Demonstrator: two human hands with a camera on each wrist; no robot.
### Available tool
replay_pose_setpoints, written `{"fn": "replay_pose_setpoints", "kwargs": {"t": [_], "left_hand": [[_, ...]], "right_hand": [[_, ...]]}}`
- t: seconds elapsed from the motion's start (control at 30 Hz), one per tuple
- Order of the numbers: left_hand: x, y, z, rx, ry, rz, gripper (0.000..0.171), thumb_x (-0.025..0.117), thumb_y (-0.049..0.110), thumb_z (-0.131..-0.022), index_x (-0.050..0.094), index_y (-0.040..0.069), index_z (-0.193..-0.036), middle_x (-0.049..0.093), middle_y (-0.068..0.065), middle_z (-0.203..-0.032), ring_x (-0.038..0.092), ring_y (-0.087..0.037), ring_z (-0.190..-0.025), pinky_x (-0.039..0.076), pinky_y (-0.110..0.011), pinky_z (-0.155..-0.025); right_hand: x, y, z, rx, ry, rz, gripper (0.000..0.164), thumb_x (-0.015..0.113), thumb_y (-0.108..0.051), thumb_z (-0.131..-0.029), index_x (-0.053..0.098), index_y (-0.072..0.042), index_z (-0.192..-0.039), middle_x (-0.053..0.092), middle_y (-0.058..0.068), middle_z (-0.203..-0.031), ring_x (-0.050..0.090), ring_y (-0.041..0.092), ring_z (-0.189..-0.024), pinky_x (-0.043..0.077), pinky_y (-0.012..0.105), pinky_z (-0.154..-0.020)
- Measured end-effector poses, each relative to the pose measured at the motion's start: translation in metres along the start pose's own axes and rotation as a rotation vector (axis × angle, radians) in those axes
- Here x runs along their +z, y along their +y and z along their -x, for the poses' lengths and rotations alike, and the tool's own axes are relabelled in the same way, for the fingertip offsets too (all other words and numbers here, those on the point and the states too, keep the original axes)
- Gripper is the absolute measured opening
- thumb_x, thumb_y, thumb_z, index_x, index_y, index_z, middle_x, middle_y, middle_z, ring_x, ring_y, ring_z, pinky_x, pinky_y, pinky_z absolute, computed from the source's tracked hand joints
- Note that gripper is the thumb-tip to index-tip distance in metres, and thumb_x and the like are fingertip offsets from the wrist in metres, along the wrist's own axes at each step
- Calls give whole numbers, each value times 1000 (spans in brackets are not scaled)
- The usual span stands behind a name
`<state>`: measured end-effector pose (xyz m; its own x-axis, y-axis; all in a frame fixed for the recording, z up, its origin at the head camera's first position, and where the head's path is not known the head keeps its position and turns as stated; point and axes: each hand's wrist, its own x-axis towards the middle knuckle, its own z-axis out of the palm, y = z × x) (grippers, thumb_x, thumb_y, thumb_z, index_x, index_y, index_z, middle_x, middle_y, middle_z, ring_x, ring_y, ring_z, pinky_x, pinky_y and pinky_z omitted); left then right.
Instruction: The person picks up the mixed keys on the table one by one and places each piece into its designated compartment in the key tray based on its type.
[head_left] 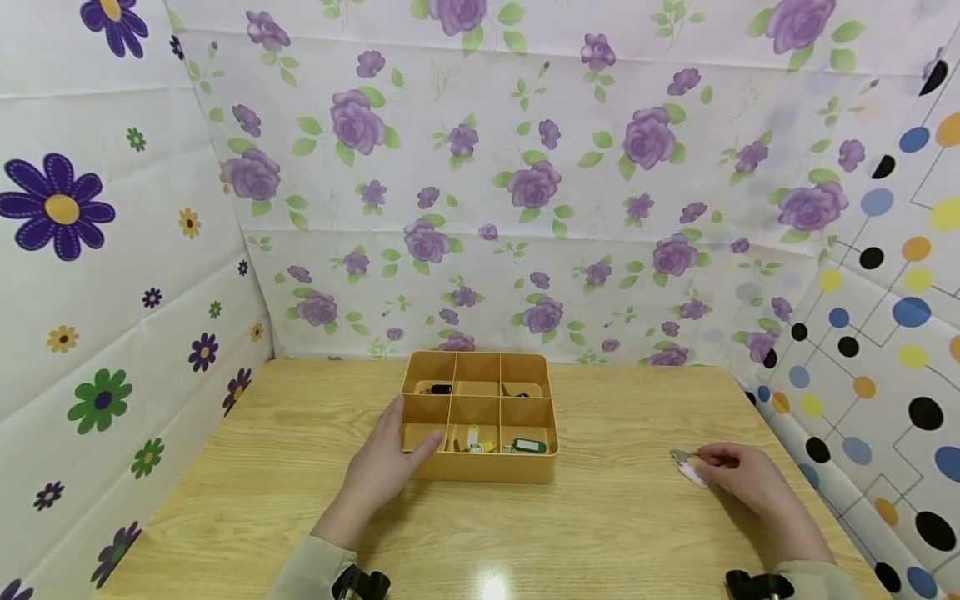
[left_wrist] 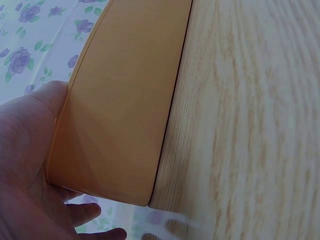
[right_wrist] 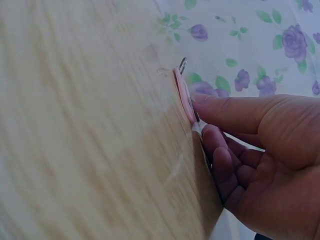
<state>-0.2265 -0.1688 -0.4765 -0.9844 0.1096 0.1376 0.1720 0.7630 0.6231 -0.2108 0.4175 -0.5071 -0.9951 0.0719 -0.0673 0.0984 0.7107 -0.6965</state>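
A mustard-yellow divided box (head_left: pixel 491 468) sits on the table, its front wall also in the left wrist view. My left hand (head_left: pixel 382 462) holds its front left corner, thumb over the front rim, fingers along the left side. Far to the right, my right hand (head_left: pixel 746 479) pinches a pale pink key tag (right_wrist: pixel 183 95) with a metal ring, low over the tabletop; a key (head_left: pixel 681 455) shows beside it. Inside the box lie a green key tag (head_left: pixel 528 445), yellow and white key tags (head_left: pixel 474 437), a black-headed key (head_left: pixel 441 389) and a dark key (head_left: pixel 517 394).
The wooden table (head_left: pixel 615 533) ends at a flower-print cloth (head_left: pixel 480 275) behind. Patterned cloths also rise on the left (head_left: pixel 172 367) and right (head_left: pixel 847 400). Dividers split the box into several compartments.
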Motion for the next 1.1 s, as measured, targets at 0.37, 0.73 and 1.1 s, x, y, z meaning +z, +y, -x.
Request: {"fn": "replay_pose_setpoints", "kwargs": {"t": [0.37,0.73,1.1], "left_hand": [[2,-3,-2,-4,-3,-3,110,62,68,-106,14,-3,-175,20,-24,-180,31,-51,-160,40,-73,-119],[2,-4,-2,-6,-8,-4,110,61,68,-107,12,-2,-175,18,-23,-181,28,-51,-161,37,-73,-121],[2,-1,-1,-3,3,-11,111,61,69,-106,13,-3,-175,20,-25,-180,32,-51,-159,42,-72,-117]], "right_hand": [[2,3,-4,-11,27,39,48,85,-26,-100,73,6,-134,74,8,-112,64,19,-97,53,27,-75],[3,0,-9,2,26,42,44,83,-31,-102,76,4,-127,74,6,-107,63,18,-93,52,32,-76],[4,0,-10,-19,42,107,27,80,-28,-103,78,-3,-112,72,4,-100,62,19,-90,50,40,-82]]}}
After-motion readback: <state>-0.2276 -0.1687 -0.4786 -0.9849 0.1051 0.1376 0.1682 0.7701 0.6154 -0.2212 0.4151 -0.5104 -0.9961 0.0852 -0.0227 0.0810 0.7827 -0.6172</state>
